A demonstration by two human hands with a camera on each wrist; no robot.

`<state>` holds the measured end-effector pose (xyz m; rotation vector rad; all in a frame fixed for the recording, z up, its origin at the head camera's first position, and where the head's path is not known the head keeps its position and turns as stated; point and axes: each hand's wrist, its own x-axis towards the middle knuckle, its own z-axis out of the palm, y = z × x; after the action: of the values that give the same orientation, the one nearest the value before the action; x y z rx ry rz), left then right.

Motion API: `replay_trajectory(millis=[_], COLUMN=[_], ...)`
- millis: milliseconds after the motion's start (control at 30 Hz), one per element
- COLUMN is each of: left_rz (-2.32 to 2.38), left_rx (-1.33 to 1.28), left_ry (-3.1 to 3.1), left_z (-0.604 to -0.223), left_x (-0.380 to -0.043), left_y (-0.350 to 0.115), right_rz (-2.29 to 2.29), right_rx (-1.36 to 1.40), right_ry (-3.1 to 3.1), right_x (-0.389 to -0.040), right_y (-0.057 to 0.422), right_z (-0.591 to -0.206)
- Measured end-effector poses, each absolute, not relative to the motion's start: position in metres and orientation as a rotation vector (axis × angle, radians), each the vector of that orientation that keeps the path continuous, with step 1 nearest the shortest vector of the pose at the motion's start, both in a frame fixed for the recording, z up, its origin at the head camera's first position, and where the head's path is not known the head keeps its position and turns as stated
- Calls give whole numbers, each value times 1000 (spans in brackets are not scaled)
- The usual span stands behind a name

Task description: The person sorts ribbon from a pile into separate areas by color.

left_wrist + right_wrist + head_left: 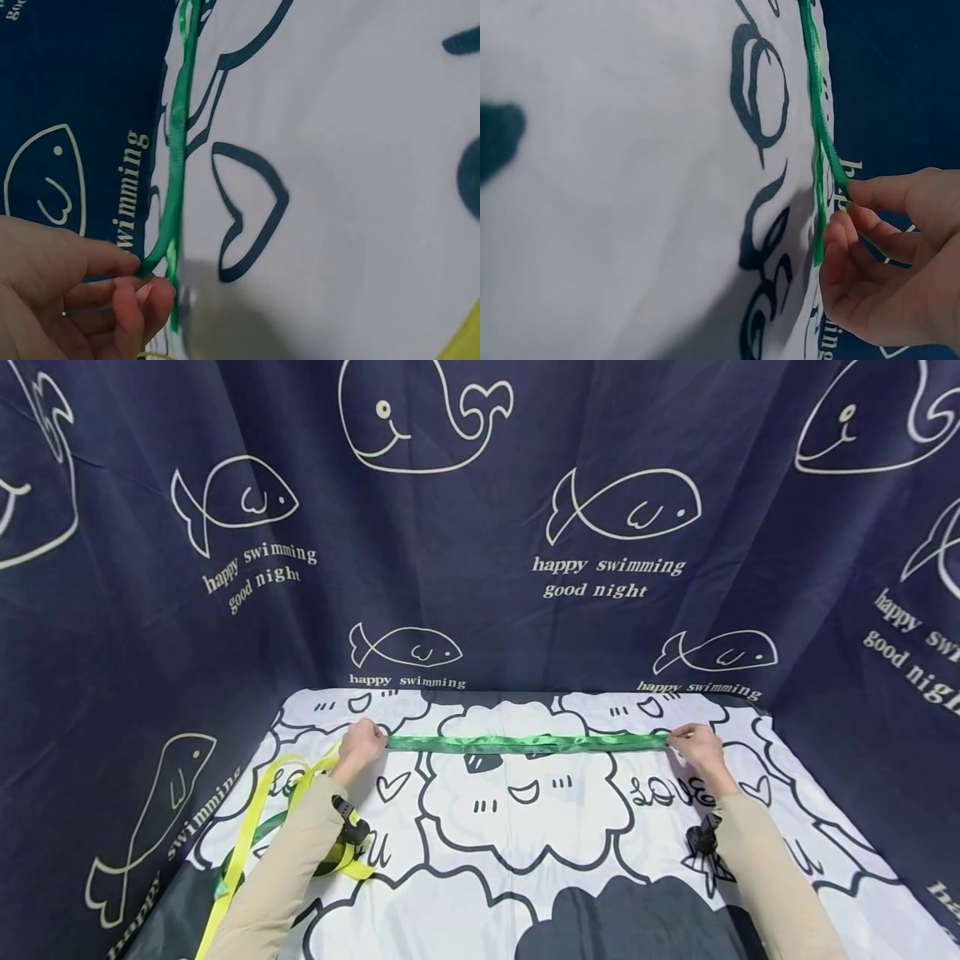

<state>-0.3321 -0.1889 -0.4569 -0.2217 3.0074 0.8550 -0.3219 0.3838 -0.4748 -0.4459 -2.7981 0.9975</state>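
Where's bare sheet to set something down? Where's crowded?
Free: middle of the printed sheet, nearside of the green ribbon, between left sleeve and right sleeve; also outside the right sleeve, up to the dark curtain. Crowded: both sides of the left sleeve, where yellow ribbon lies.

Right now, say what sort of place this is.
Probably a curtained nook, perhaps for sleeping: navy fabric curtains with pale "good night" lettering hang behind and beside a white cloud-patterned cloth.

Left sleeve [283,875], right sleeve [776,881]: long, plain beige. Left black wrist camera [355,832], dark strap [342,807]; right black wrist camera [701,840].
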Motion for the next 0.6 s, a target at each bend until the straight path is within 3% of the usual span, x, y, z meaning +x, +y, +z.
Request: replay_trajectory(millis=[600], left_rz=[855], left_rx=[93], left_ry=[3082], left_z=[-442], left_x=[-326], left_y=[-209], right_rz=[690], right_rx=[-66], right_ry=[-2793], right_x=[-317], right_y=[362], right_z=[-456])
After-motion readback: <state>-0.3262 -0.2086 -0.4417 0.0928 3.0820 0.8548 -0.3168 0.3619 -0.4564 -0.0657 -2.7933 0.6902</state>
